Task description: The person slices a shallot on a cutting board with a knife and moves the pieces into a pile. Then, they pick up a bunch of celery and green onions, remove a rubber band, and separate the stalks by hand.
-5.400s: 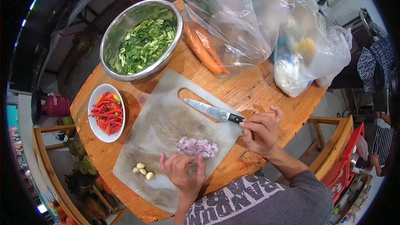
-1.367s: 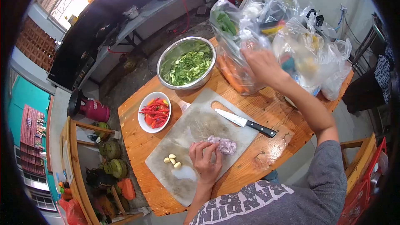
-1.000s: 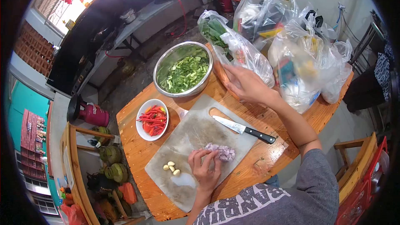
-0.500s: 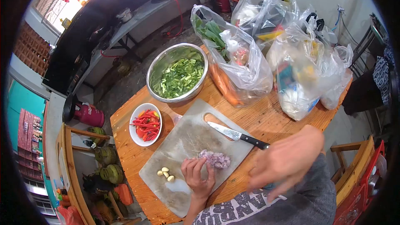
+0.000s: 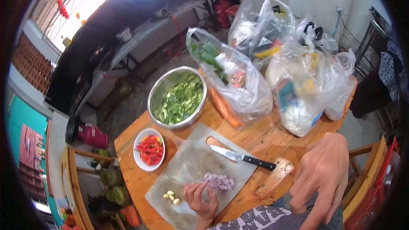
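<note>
My left hand [image 5: 200, 198] rests fingers-down on the grey cutting board [image 5: 194, 168], just left of a small pile of chopped shallots [image 5: 219, 182], and holds nothing. Several peeled garlic cloves [image 5: 171, 196] lie on the board to its left. A black-handled knife [image 5: 243, 158] lies across the board's far right corner, untouched. My right hand [image 5: 321, 176] hangs open and empty above the table's right edge, close to the camera.
A steel bowl of chopped greens [image 5: 177, 98] and a white bowl of red chillies [image 5: 149, 149] stand on the round wooden table [image 5: 266, 134]. A clear bag with carrots and greens [image 5: 232, 83] and more full plastic bags [image 5: 304, 76] crowd the back right.
My right hand left the knife, reached up to the bag of carrots and greens, then drew back toward my body. The left hand stayed by the shallots. The view tilted up.
</note>
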The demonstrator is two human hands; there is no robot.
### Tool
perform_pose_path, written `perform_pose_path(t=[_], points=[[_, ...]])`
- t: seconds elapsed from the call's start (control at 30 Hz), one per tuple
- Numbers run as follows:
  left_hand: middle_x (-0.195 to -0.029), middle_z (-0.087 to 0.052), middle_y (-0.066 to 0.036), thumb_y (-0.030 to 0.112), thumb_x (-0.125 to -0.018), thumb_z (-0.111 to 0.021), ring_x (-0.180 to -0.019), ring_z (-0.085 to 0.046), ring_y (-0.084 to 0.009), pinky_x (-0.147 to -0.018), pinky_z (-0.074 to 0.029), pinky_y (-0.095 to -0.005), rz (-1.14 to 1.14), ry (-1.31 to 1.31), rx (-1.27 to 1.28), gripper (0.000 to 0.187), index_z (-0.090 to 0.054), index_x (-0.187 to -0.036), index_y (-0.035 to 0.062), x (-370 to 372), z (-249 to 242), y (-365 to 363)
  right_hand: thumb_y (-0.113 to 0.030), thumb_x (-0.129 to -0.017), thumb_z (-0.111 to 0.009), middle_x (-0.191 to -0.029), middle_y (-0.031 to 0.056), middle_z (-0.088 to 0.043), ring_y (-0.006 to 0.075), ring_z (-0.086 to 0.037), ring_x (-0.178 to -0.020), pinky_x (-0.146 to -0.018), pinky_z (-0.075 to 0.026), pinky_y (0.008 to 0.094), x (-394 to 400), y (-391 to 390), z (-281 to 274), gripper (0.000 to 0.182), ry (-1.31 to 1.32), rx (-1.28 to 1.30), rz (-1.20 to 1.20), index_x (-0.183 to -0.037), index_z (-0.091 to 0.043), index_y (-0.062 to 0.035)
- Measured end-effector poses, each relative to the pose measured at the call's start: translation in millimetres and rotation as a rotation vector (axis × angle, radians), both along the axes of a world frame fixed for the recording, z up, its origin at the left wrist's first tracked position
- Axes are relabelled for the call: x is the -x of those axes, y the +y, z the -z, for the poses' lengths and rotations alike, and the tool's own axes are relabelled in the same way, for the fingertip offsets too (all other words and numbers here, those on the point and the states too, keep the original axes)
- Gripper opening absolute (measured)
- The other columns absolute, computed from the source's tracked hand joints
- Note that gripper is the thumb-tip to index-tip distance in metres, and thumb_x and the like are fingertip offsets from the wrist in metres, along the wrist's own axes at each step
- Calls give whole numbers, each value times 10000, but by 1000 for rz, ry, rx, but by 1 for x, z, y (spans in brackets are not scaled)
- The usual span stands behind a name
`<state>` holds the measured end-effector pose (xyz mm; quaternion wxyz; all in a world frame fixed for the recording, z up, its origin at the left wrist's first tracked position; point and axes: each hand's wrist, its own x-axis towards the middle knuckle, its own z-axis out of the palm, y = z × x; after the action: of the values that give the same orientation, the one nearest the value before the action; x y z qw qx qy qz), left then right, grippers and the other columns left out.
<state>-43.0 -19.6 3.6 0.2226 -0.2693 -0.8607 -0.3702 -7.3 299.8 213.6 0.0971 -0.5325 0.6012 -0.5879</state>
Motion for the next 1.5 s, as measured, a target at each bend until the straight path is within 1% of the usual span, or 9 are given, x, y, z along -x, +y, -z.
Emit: perform_pose_path(t=[0.27,0.33,0.4,0.47,0.67,0.77,0.87,1.07,1.5], points=[[-1014,-620,-108,52,-774,-715,-1085,-558,-350,-1037,-411,-533,9,-31,17,304,-685,-1077,62,-1,15,-6,-358,-1001,-643,-741,-27,-567,103,-572,-533,-413,-401,266,-3,12,-3,390,38,21,5,-1328,-704,-155],[-1020,-618,-109,52,-775,-710,-1090,-555,-352,-1039,-407,-537,-9,-39,20,307,-682,-1080,61,-1,15,-6,-294,-995,-659,-897,22,-586,143,-607,-676,-487,-452,271,-4,15,8,414,126,-20,-52,-1341,-640,-68],[-1026,-617,-110,53,-775,-707,-1093,-552,-352,-1041,-403,-539,-17,-43,18,310,-679,-1083,60,-1,15,-6,-295,-993,-662,-902,22,-589,141,-607,-675,-484,-450,271,-4,15,8,416,152,-41,-60,-1341,-640,-68],[-1033,-616,-111,54,-776,-703,-1094,-550,-350,-1044,-399,-540,-16,-48,18,312,-677,-1086,60,-1,16,-7,-363,-994,-650,-755,-27,-575,96,-573,-530,-405,-398,266,-1,12,-2,396,110,-33,-17,-1327,-705,-155],[-1024,-625,-102,33,-764,-707,-1083,-548,-345,-1060,-387,-538,13,-38,0,326,-677,-1088,63,-1,1,-1,-408,-979,-661,-767,-30,-589,99,-595,-560,-421,-417,257,3,8,2,438,94,-27,-38,-1357,-689,-188],[-1017,-630,-98,22,-754,-716,-1082,-553,-340,-1058,-394,-537,5,-32,5,339,-682,-1088,70,0,0,1,-275,-986,-673,-979,49,-590,159,-622,-745,-496,-475,271,7,13,6,438,96,-154,-81,-1343,-607,-30],[-1037,-613,-127,24,-767,-691,-1089,-559,-353,-1069,-400,-551,16,-57,6,310,-675,-1075,59,-2,0,1,-270,-984,-674,-950,48,-576,159,-616,-738,-503,-479,276,5,13,12,446,84,-141,-30,-1337,-597,-9],[-1019,-634,-87,32,-749,-728,-1083,-566,-330,-1057,-409,-538,-2,-73,8,329,-711,-1071,98,-3,-1,1,-276,-985,-677,-941,44,-580,146,-617,-746,-507,-469,265,10,15,13,458,52,-191,-113,-1330,-591,13],[-1015,-638,-76,32,-752,-739,-1077,-568,-322,-1030,-430,-518,11,-65,18,299,-722,-1042,101,-1,0,2,-301,-978,-687,-961,42,-601,149,-619,-756,-540,-472,269,9,14,15,494,36,-195,-75,-1360,-591,-4]])
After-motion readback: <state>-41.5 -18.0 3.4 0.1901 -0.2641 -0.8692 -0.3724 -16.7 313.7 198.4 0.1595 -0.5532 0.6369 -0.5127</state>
